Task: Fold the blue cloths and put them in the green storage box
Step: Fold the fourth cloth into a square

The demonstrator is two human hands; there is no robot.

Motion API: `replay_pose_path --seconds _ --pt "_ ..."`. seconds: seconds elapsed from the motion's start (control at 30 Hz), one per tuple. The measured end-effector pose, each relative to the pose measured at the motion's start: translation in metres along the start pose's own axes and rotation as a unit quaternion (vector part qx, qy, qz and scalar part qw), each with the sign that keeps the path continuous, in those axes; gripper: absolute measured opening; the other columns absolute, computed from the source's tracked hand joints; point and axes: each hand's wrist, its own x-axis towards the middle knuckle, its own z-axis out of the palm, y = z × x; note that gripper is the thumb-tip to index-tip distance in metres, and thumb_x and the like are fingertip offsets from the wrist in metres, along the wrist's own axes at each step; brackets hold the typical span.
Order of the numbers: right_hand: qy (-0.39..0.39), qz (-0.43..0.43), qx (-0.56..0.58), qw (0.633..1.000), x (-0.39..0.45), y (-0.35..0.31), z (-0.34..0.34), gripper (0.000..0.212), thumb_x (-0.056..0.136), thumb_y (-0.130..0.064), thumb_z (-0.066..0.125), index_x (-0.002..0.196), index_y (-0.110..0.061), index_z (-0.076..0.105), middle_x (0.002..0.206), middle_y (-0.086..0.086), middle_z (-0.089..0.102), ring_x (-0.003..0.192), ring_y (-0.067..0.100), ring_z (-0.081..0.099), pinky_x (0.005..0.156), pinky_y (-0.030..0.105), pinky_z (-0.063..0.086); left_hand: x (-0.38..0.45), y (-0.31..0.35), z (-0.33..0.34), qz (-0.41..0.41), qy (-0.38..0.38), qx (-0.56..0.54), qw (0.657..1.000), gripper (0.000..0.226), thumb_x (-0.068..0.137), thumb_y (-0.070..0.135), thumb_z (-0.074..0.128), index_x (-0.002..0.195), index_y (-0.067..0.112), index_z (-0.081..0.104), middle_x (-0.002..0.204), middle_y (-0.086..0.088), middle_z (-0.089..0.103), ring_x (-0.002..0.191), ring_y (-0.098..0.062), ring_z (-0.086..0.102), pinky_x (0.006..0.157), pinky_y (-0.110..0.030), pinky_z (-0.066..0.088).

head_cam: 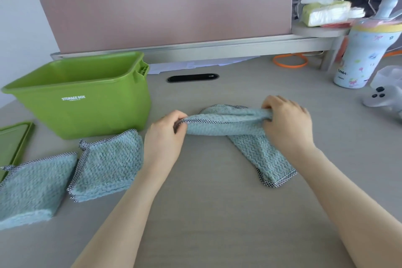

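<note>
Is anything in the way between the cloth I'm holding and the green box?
Nothing visible blocks it. The cloth, held by the left hand and right hand, has bare desk leftward to the green storage box, which stands open, its lid lying off to its left.

storage box (82, 102) open-topped, two folded cloths (108, 165) at its foot, bare desk (206, 213) nearby

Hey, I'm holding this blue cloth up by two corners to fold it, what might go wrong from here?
1. The cloth hangs twisted between your left hand and right hand, with one end trailing on the desk, so the fold may come out crooked.
2. The two folded cloths lie just beside your left forearm; a sweep could rumple them.
3. The green storage box stands behind them, so reaching across may drag them.
</note>
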Motion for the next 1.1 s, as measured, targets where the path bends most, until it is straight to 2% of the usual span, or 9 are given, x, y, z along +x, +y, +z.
replay_pose_path --seconds 0.13,0.2,0.33,0.47,0.67,0.73,0.87,0.97,1.1 --pt "0.049 0.081 0.103 0.99 0.014 0.028 0.002 0.027 0.066 0.006 0.051 0.083 -0.014 0.06 0.086 0.003 0.06 0.085 0.031 0.055 0.071 0.034 0.034 0.025 0.007 -0.01 -0.032 -0.02 -0.049 0.998 0.008 0.086 0.016 0.058 0.082 0.015 0.065 0.068 0.005 0.061 0.066 -0.019 0.054 0.065 -0.032 0.044" --pt "0.052 0.114 0.171 0.977 0.019 0.027 0.0 0.029 0.07 0.008 0.048 0.085 -0.014 0.06 0.084 -0.001 0.056 0.082 0.026 0.052 0.071 0.032 0.037 0.043 0.016 -0.018 -0.034 -0.033 -0.075 0.996 0.01 0.087 0.016 0.056 0.08 0.015 0.063 0.067 0.008 0.059 0.064 -0.013 0.052 0.061 -0.022 0.041" --pt "0.03 0.159 0.361 0.918 0.046 0.015 -0.011 0.028 0.075 0.011 0.036 0.069 -0.014 0.046 0.065 -0.002 0.046 0.066 0.018 0.039 0.055 0.028 0.03 0.078 0.042 -0.035 -0.014 -0.03 -0.119 0.992 0.016 0.09 0.018 0.052 0.082 0.008 0.062 0.071 0.0 0.056 0.061 -0.01 0.044 0.053 -0.015 0.032" --pt "0.032 0.172 0.451 0.875 0.083 0.002 -0.039 0.024 0.082 0.001 0.037 0.07 -0.017 0.047 0.067 -0.004 0.044 0.067 0.013 0.037 0.056 0.025 0.028 0.105 0.067 -0.056 0.028 0.009 -0.117 0.993 0.017 0.091 0.021 0.052 0.083 0.01 0.062 0.067 0.001 0.052 0.058 -0.011 0.04 0.049 -0.015 0.03" --pt "-0.096 0.044 0.468 0.878 0.105 -0.023 -0.045 0.025 0.087 -0.004 0.057 0.098 -0.026 0.059 0.097 -0.001 0.054 0.08 0.006 0.052 0.067 0.015 0.042 0.131 0.076 -0.07 0.049 0.014 -0.092 0.994 0.015 0.091 0.021 0.052 0.082 0.014 0.063 0.06 0.008 0.05 0.047 -0.007 0.038 0.049 -0.017 0.032" --pt "-0.083 0.033 0.479 0.873 0.11 -0.033 -0.045 0.012 0.089 -0.01 0.058 0.093 -0.021 0.063 0.091 -0.006 0.058 0.071 -0.009 0.054 0.066 0.006 0.04 0.136 0.074 -0.072 0.053 0.011 -0.066 0.996 0.015 0.09 0.02 0.052 0.082 0.013 0.063 0.065 0.004 0.055 0.049 -0.007 0.04 0.051 -0.015 0.032" --pt "-0.062 0.032 0.498 0.864 0.118 -0.032 -0.048 0.014 0.09 -0.01 0.056 0.085 -0.017 0.067 0.079 -0.009 0.061 0.06 -0.013 0.054 0.063 0.004 0.042 0.142 0.065 -0.086 0.06 0.011 -0.036 0.997 0.017 0.089 0.024 0.054 0.084 0.012 0.066 0.079 0.0 0.064 0.064 -0.009 0.05 0.055 -0.006 0.033" --pt "-0.041 0.01 0.508 0.86 0.114 -0.031 -0.063 0.018 0.087 -0.002 0.057 0.094 -0.013 0.069 0.082 -0.017 0.067 0.067 -0.012 0.059 0.068 0.007 0.045 0.136 0.062 -0.104 0.09 -0.011 -0.028 0.996 0.014 0.087 0.028 0.059 0.079 0.018 0.066 0.08 0.001 0.068 0.07 -0.013 0.054 0.066 -0.021 0.041" --pt "-0.094 -0.063 0.5 0.859 0.087 -0.029 -0.088 0.024 0.087 0.001 0.057 0.078 -0.022 0.061 0.063 -0.025 0.064 0.059 -0.011 0.054 0.058 0.003 0.038 0.108 0.062 -0.129 0.108 -0.06 -0.036 0.992 0.014 0.084 0.031 0.063 0.073 0.022 0.063 0.059 0.015 0.057 0.048 0.003 0.045 0.052 -0.007 0.033"
